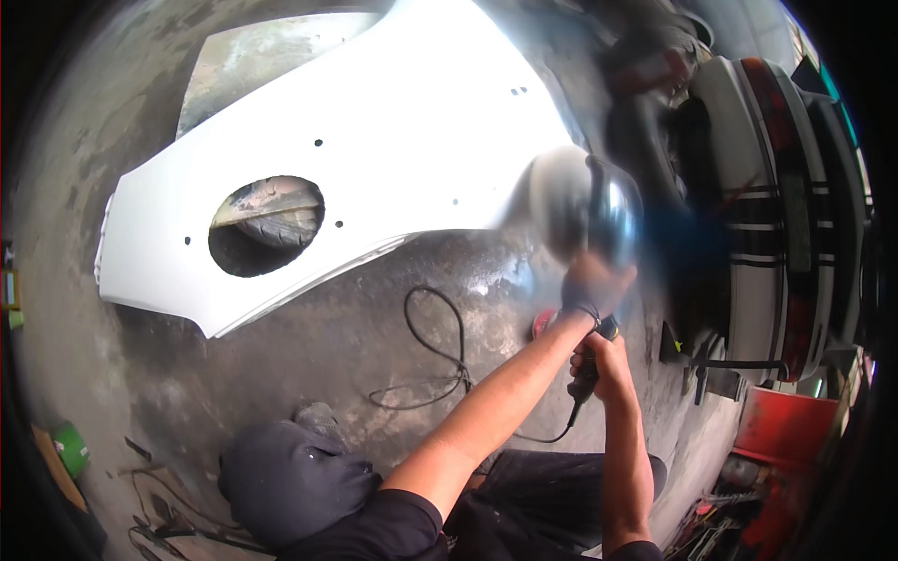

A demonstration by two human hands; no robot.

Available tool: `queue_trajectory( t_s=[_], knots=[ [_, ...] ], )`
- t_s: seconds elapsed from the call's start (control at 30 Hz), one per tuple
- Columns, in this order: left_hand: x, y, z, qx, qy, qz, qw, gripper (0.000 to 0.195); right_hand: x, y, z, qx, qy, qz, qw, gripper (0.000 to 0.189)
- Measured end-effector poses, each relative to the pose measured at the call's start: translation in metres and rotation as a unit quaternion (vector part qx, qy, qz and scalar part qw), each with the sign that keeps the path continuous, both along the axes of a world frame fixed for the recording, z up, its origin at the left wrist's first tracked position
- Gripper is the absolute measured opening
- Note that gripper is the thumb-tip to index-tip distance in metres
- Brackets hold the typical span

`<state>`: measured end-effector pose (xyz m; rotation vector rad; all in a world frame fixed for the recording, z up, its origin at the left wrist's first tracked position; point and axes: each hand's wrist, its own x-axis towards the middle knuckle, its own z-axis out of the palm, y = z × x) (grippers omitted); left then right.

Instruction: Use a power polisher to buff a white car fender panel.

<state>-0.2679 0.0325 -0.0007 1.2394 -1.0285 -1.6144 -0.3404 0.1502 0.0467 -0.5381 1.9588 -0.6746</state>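
Note:
My left hand (pixel 600 280), with a dark band at the wrist, is blurred at the lower edge of a rounded glossy shell (pixel 586 207). It appears to grip the shell, which is silver-grey on one side and dark and shiny on the other; blur hides its exact kind. Just below, my right hand (pixel 609 361) grips the black handle of a corded power tool (pixel 584 382). A red round part (pixel 544 323) shows beside the tool, partly hidden by my left forearm. Left of the shell lies a white car body panel (pixel 393 161) with a large oval opening and several small holes.
A tyre (pixel 284 230) shows through the panel's opening. Black cable (pixel 459 336) loops across the concrete floor (pixel 337 336). At right stands a car's rear end (pixel 758 280) with red lamps. Tools (pixel 708 519) and a red cabinet (pixel 786 421) occupy the lower right corner.

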Motion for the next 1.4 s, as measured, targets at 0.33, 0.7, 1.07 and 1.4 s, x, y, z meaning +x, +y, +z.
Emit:
queue_trajectory(
  t_s=[0.33, 0.7, 1.07, 1.4],
  knots=[
    [0.050, -0.107, 0.032, -0.031, 0.017, 0.040, 0.999, 0.054, 0.038, -0.112, 0.035, -0.028, 0.084, 0.078, 0.993, 0.022],
    [0.137, -0.156, 0.046, -0.006, 0.078, 0.185, 0.980, 0.063, 0.112, -0.181, 0.067, -0.061, 0.129, 0.243, 0.960, 0.023],
    [0.122, -0.105, 0.013, -0.085, 0.068, 0.204, 0.973, 0.051, 0.104, -0.122, 0.020, -0.082, 0.106, 0.171, 0.976, 0.030],
    [0.176, -0.108, 0.024, -0.041, 0.051, 0.180, 0.982, 0.068, 0.142, -0.133, 0.018, -0.064, 0.079, 0.188, 0.977, 0.023]
  ],
)
